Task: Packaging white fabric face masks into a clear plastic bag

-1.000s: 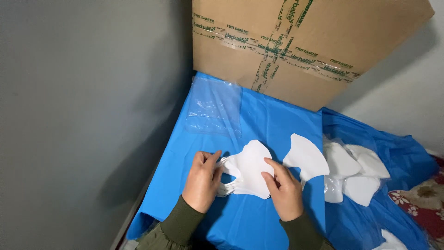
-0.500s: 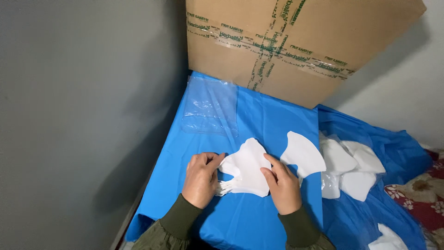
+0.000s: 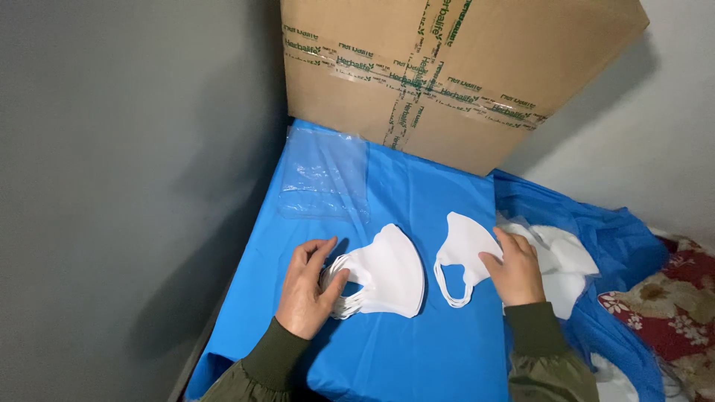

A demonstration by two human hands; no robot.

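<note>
On a blue plastic sheet point(image 3: 417, 350), w/ a taped cardboard box point(image 3: 447, 74) at the far end, the left hand point(image 3: 309, 286) rests loosely open, fingers spread, against the ear-loop edge of a stack of white face masks point(image 3: 383, 272) near the sheet's centre. The right hand point(image 3: 514, 272) lies flat, fingers extended, on a single white mask point(image 3: 462, 246) just right of the stack, a loose heap of more masks point(image 3: 566, 260) beyond it. A clear plastic bag point(image 3: 324, 179) lies btwn stack & box.

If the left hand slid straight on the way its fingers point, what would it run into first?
Probably the clear plastic bag lying flat on the blue sheet; beyond the left hand the sheet looks bare until then.
</note>
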